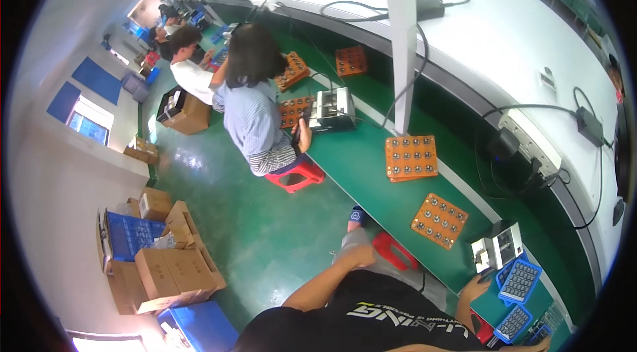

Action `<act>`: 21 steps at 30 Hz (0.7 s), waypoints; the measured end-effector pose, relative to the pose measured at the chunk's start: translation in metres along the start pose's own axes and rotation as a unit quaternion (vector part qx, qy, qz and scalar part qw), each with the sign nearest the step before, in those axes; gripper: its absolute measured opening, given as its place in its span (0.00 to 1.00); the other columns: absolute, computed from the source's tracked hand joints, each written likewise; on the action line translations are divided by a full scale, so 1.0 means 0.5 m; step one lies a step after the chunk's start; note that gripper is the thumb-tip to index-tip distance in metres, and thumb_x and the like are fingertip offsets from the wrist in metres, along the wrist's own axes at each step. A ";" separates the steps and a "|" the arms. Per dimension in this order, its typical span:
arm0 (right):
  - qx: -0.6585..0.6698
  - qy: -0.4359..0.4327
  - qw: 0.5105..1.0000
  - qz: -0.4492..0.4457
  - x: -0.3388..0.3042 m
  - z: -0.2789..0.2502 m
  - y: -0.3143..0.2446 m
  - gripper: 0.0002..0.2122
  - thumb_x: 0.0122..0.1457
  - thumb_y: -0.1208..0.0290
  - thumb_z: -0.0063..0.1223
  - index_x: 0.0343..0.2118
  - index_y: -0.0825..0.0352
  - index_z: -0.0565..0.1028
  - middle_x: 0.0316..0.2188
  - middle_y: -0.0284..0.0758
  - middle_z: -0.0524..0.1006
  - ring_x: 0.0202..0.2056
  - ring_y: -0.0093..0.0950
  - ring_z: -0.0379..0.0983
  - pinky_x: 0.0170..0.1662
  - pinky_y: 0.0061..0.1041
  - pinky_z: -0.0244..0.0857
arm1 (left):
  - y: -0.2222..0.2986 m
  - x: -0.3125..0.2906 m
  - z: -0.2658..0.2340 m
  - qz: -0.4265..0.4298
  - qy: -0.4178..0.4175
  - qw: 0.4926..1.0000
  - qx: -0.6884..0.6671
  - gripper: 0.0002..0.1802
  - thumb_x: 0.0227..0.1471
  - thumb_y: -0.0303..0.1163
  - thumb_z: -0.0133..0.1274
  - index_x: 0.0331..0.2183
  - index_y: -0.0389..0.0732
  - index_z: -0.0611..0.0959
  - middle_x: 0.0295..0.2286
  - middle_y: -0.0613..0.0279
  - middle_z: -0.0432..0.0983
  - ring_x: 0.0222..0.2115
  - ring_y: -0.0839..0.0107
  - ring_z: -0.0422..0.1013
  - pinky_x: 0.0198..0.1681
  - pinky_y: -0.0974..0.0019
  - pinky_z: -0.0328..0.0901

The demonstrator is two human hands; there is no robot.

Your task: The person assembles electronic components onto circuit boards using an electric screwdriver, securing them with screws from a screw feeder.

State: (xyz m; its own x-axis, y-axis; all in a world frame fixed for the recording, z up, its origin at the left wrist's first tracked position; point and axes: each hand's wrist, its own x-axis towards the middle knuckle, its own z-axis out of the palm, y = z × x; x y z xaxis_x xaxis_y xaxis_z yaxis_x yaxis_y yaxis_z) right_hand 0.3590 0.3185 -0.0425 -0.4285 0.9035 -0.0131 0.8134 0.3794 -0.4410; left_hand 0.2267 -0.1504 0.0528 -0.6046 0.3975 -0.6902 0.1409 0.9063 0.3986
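My left hand (473, 287) is at the near end of the green bench, beside a small white-and-black machine (497, 247). Its fingers curl round something dark that I cannot make out. Low at the right edge lies my right hand (543, 344), mostly cut off, with its fingers too unclear to read. Close to it are a blue tray (513, 323) of small grey parts and some dark comb-like pieces (549, 320). Another blue tray (519, 281) rests against the machine. An orange board (439, 220) with rows of round metal parts lies farther up the bench.
More orange boards (411, 158) lie along the bench (358, 166). A white post (400, 47) rises beside a raised white table (504, 27) with cables and a power strip (531, 143). A co-worker in stripes (255, 116) sits ahead. Cardboard boxes (176, 272) stand on the left.
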 end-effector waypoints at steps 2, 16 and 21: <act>0.035 0.043 0.996 -0.065 0.001 0.013 0.034 0.28 0.61 0.60 0.56 0.60 0.71 0.63 0.48 0.55 0.71 0.48 0.52 0.70 0.52 0.45 0.64 | -0.006 0.024 0.040 -0.022 0.020 0.999 0.027 0.17 0.47 0.36 0.49 0.35 0.40 0.86 0.36 0.43 0.81 0.40 0.47 0.77 0.44 0.49 0.70; 0.132 0.004 0.990 -0.041 0.015 -0.037 0.042 0.24 0.64 0.62 0.53 0.56 0.75 0.68 0.43 0.48 0.79 0.44 0.36 0.76 0.49 0.31 0.68 | -0.058 0.286 0.197 0.147 -0.036 0.977 0.149 0.13 0.47 0.32 0.51 0.31 0.34 0.86 0.33 0.40 0.81 0.37 0.43 0.78 0.42 0.45 0.71; 0.045 0.043 0.993 -0.101 0.007 -0.033 -0.080 0.24 0.54 0.63 0.56 0.52 0.71 0.72 0.43 0.55 0.78 0.45 0.52 0.76 0.46 0.43 0.69 | -0.004 0.207 0.194 0.269 -0.021 0.960 0.077 0.19 0.56 0.44 0.52 0.31 0.35 0.82 0.27 0.42 0.78 0.31 0.45 0.75 0.36 0.47 0.69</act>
State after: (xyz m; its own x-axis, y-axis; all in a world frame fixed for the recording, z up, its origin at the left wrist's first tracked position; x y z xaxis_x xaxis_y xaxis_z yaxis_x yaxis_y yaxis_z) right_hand 0.3316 0.3098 -0.0101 -0.5399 0.8266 0.1591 0.6749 0.5380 -0.5050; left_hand 0.2400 -0.0971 -0.0783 -0.3801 0.8165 -0.4345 0.5405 0.5773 0.6120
